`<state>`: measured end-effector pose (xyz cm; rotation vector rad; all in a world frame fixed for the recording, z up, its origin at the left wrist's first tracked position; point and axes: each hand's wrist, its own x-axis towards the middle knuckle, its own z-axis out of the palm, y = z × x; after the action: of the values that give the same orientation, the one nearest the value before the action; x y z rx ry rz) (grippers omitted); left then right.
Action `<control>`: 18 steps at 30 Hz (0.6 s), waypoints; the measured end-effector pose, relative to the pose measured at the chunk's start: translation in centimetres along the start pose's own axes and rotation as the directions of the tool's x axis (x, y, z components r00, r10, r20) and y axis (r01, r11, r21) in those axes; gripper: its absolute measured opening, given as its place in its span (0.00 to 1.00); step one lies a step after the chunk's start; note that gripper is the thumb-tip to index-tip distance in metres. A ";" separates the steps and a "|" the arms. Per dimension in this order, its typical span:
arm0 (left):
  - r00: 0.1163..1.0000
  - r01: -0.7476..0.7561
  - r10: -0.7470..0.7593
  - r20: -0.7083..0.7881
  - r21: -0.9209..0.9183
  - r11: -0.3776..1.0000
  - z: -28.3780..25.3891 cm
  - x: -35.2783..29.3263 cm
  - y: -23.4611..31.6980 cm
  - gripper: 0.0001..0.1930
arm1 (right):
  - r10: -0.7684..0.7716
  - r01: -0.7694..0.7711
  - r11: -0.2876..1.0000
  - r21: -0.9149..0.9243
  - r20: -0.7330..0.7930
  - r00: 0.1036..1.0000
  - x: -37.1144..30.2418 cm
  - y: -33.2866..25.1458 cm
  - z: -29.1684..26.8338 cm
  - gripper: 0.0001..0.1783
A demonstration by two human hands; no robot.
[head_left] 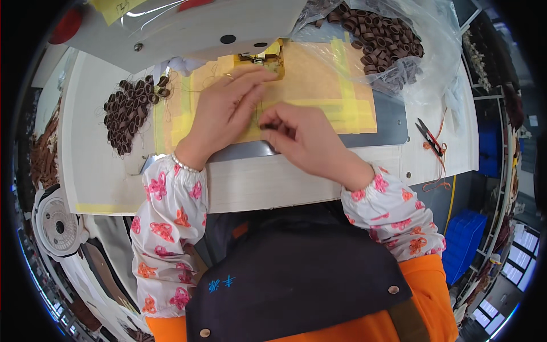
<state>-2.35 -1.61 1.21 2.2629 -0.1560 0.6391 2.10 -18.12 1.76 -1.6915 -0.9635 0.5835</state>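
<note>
My right hand point(310, 134) is closed in a pinch at the front of the sewing machine bed, around a small dark brown loop point(266, 126) that is mostly hidden by the fingers. My left hand point(231, 108) lies just left of it. Its fingers stretch toward the sewing machine's needle area point(259, 60), slightly blurred, and no object shows in them. Beneath both hands is a bed covered in tan sheet and yellow tape point(319, 108). The sewing machine's pale body point(188, 34) rises beyond them.
Brown loops with trailing threads point(128, 111) are heaped at the left. More brown loops point(384, 40) lie in a clear plastic bag point(439, 57) at the far right. Black-handled snips point(428, 137) with an orange cord rest at the right. A white fan point(57, 225) stands at the lower left.
</note>
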 end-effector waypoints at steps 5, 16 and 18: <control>0.967 0.207 -0.209 0.149 0.025 0.978 -0.6 -0.1 -2.0 0.06 | 0.153 -0.156 0.984 0.091 0.036 0.988 2.1 0.1 -2.3 0.07; 0.943 0.333 -0.333 0.018 0.023 0.943 -0.3 0.4 -2.7 0.08 | 0.173 -0.173 0.985 0.019 -0.056 0.983 6.9 1.6 -2.8 0.10; 0.912 0.409 -0.409 -0.007 0.022 0.912 0.0 0.8 -2.6 0.09 | -0.216 0.157 0.959 -0.237 -0.249 0.944 6.6 3.1 -1.9 0.08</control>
<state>-0.90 0.30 -0.09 2.2211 0.3242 0.4182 8.17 -14.07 -0.06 -1.7878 -0.9985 0.1158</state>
